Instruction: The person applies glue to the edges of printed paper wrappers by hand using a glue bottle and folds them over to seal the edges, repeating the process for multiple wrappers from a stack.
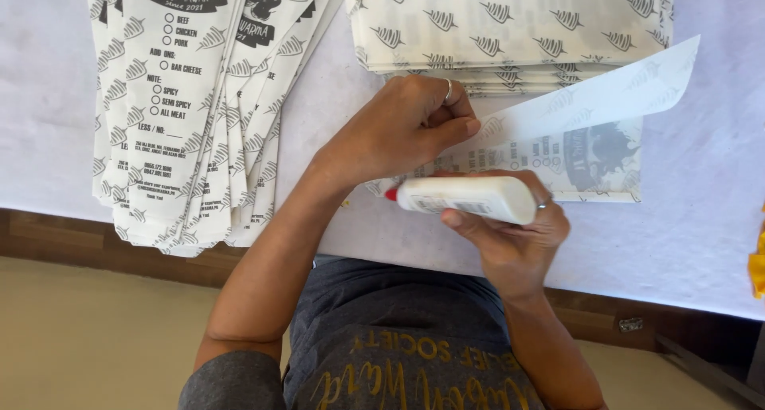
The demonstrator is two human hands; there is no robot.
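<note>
Glue bottle [466,198], white with a red tip, lies sideways in the right hand [514,235] of a person seated at a table [701,219] covered in white, seen from the head camera. Fingers curl around the bottle's body, thumb underneath, and the red tip points left, just above the near edge of a printed paper sheet [590,159]. A ring shows on one finger of that hand.

Left hand [398,127] rests on the sheet's left part, fingers bent and pressed down on the paper, a ring on one finger too. The sheet's far flap [613,95] is lifted and tilts up toward the right, showing its plain white underside.

Beyond the hands, at the far side of the table, sits a flat stack [510,27] of the same leaf-patterned paper. To the far left, a fanned pile [183,115] of finished paper sleeves overlaps, its near ends hanging just past the table edge. A yellow scrap [757,262] shows at the right border. The person's grey shirt [382,346] fills the near middle.
</note>
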